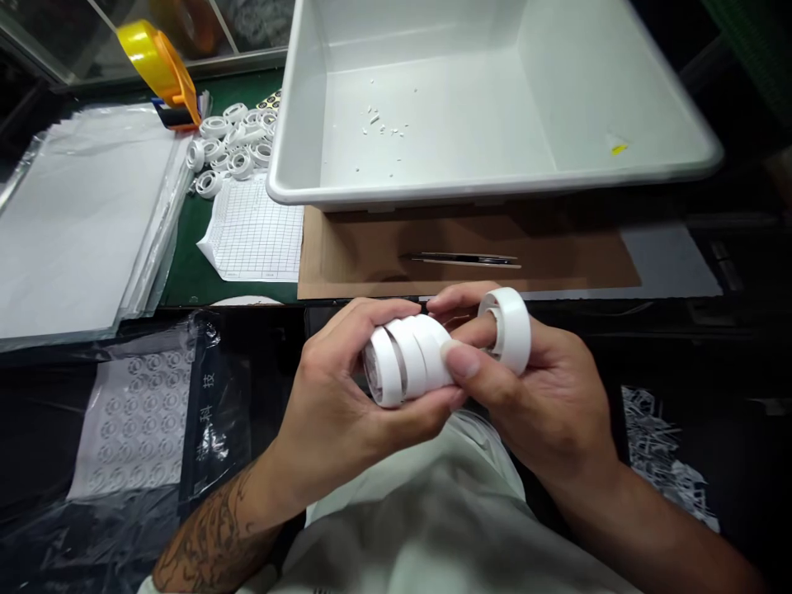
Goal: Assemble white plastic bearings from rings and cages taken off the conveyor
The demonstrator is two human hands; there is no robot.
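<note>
Several white rings [412,360] lie side by side in a short stack between the thumb and fingers of my left hand [346,404]. My right hand [532,388] has its thumb and a fingertip against the right end of this stack. Another white ring [516,330] sits around a finger of my right hand, apart from the stack. Both hands are in front of my body, just below the table's front edge. The undersides of the rings and some fingertips are hidden.
A white bin [433,196] with small scraps stands behind brown cardboard [359,256] bearing tweezers [464,260]. Left are piled white rings [240,163], a gridded sheet [256,235], a tape dispenser [179,91] and bagged sheets [80,214]. White scraps [665,454] lie lower right.
</note>
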